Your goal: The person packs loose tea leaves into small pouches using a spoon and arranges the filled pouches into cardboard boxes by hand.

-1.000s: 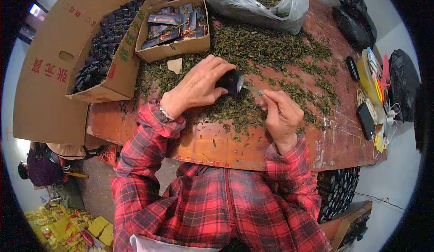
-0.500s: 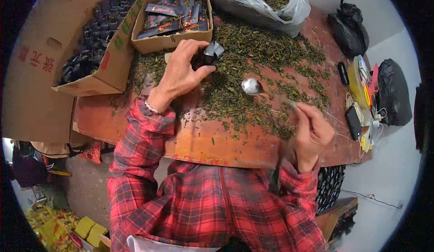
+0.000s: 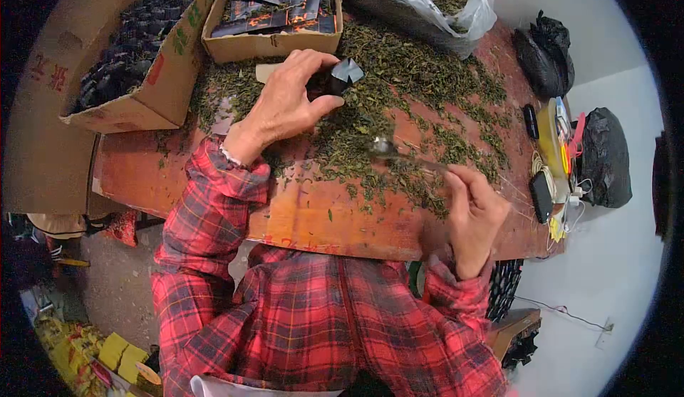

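Observation:
My left hand (image 3: 285, 101) curls around a small black packet (image 3: 345, 75), thumb on one side and fingers on the other. The packet's silvery top flares out and seems open; its lower part is hard to see. In my right hand (image 3: 481, 208), thumb and fingers pinch the handle end of a metal spoon (image 3: 383, 145). The spoon points left, its bowl blurred and low over the loose dried leaves (image 3: 427, 62), below and right of the packet. Whether the bowl holds leaves, I cannot tell.
A small carton (image 3: 278, 46) of black packets stands at the back, beside a larger carton (image 3: 146, 108) packed with dark packets. Behind the leaves sits a clear plastic bag (image 3: 479, 23) of leaves. Black bags (image 3: 545, 59) and a phone (image 3: 543, 196) lie along the right.
The spoon's bowl has shifted slightly left and down toward the leaves and now blurs. My left hand keeps hold of the packet, which shows its silvery top more clearly. The whole view has shifted a little.

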`<state>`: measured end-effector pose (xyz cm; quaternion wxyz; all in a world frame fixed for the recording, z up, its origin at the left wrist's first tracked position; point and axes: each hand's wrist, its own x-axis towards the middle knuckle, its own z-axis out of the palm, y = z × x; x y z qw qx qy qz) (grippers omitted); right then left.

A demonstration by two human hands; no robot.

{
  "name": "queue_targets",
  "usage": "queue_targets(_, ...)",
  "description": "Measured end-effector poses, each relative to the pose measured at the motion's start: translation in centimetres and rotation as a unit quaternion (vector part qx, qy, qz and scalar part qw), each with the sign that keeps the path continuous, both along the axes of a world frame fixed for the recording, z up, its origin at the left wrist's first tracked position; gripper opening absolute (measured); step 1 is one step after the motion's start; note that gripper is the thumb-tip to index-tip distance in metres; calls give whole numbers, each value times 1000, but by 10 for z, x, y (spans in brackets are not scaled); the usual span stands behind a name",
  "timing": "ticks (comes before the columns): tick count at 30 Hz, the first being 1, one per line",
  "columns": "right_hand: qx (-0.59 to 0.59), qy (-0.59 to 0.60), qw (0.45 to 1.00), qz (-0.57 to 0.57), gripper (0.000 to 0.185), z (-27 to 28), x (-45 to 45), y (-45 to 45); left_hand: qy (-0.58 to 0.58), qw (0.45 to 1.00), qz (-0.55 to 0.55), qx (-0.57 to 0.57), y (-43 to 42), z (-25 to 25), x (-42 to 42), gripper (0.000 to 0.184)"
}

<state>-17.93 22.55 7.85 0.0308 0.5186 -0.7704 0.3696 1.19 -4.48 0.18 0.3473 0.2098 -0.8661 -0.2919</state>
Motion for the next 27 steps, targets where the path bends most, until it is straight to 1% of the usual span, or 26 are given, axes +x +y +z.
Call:
queue_targets(5,-57,66,996,14,7,-29,-3,-26,0,1000,-5,22,-3,-6,-7,61)
queue_targets(6,-54,68,996,13,8,-31,-2,-32,-8,999,-11,40,-3,-6,-8,62)
queue_targets(9,-97,99,990,32,9,-48,-10,-46,-32,996,-22,78,-3,-4,-11,62)
queue_targets(11,-95,79,992,29,11,-57,-12,-52,-49,995,-23,81,-1,-4,-10,62)
queue_targets(14,-101,43,994,29,13,-68,-16,-57,-50,997,-24,51,-1,-8,-11,62)
queue_targets(15,-104,30,994,30,13,-70,-17,-58,-55,996,-26,59,0,-6,-11,63)
queue_targets(17,-96,-24,995,22,15,-71,-15,-58,-63,995,-31,76,1,-3,-11,63)
queue_targets(21,-90,-140,986,5,18,-67,-10,-60,-50,996,-35,65,2,-7,-11,63)
queue_targets(24,-81,-177,981,4,21,-70,-14,-60,-48,996,-40,68,3,-6,-10,61)
queue_targets(27,-104,-207,973,-3,17,-76,-16,-63,-38,997,-40,48,4,-7,-9,58)
